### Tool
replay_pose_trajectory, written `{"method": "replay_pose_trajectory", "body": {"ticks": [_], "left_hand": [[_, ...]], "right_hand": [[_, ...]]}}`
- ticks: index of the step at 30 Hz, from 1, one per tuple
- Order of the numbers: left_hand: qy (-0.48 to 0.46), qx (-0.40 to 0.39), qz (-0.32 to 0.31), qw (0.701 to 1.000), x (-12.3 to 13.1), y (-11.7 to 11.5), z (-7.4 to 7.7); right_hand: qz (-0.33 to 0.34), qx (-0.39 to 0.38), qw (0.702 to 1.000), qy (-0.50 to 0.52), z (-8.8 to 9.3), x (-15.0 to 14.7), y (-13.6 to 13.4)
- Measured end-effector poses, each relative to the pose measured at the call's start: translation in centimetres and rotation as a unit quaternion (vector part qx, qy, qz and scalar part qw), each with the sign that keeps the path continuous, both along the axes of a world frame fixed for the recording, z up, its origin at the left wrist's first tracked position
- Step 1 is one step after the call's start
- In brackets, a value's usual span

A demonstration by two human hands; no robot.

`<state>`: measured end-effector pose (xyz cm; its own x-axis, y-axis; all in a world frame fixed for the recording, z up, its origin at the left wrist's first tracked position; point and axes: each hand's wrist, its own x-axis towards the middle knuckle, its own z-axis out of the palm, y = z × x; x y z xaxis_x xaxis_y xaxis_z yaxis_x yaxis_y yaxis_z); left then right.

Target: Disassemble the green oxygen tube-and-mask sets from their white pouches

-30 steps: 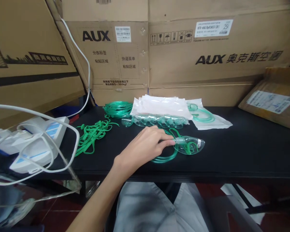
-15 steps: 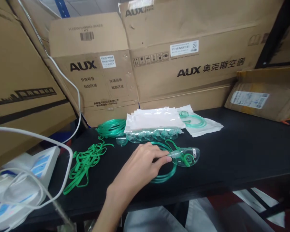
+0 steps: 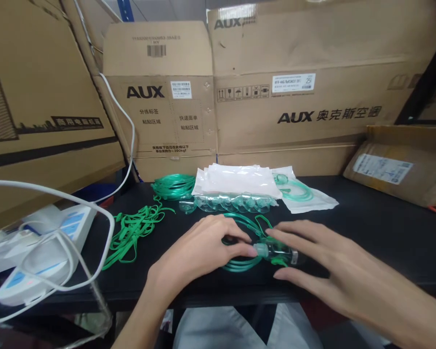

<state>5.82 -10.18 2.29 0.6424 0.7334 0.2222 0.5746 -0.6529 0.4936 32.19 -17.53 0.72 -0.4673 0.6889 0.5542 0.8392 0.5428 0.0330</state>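
1. Progress: one clear oxygen mask [image 3: 276, 250] with its green tubing [image 3: 240, 264] lies loose at lower centre of the black surface [image 3: 385, 232], outside any bag. I judge the handling of this piece barely begun.
2. Stock: a row of masks [image 3: 232, 203] under the white pouches [image 3: 240, 179] sits at centre frame; one bagged set [image 3: 298, 194] lies to their right; green straps [image 3: 131, 232] lie at left.
3. Your left hand [image 3: 199, 252] rests on the tubing, fingers [image 3: 247, 250] together, touching the mask's connector.
4. Your right hand [image 3: 327, 261] hovers over the mask, fingers spread, thumb just below it; no grip closed.
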Motion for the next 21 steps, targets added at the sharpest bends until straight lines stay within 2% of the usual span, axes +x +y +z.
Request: {"method": "replay_pose_trajectory", "body": {"ticks": [4,8,12,18,21], "left_hand": [[-0.008,0.056,0.135,0.989,-0.6,0.7,-0.1],[0.071,0.049,0.225,0.97,-1.9,2.2,-1.9],[0.101,0.02,0.225,0.969,-2.6,3.1,-3.2],[0.087,-0.011,0.183,0.979,-2.3,2.3,-3.0],[0.078,-0.006,0.177,0.981,-2.1,2.0,-3.0]], "right_hand": [[0.02,0.002,0.998,-0.059,-2.2,-0.5,1.1],[0.047,0.013,0.997,-0.065,-2.8,-0.2,1.4],[0.052,0.031,0.997,-0.041,-3.1,0.3,2.0],[0.059,0.084,0.995,-0.008,-3.8,0.3,3.6],[0.058,0.054,0.997,-0.02,-4.2,0.4,2.5]]}}
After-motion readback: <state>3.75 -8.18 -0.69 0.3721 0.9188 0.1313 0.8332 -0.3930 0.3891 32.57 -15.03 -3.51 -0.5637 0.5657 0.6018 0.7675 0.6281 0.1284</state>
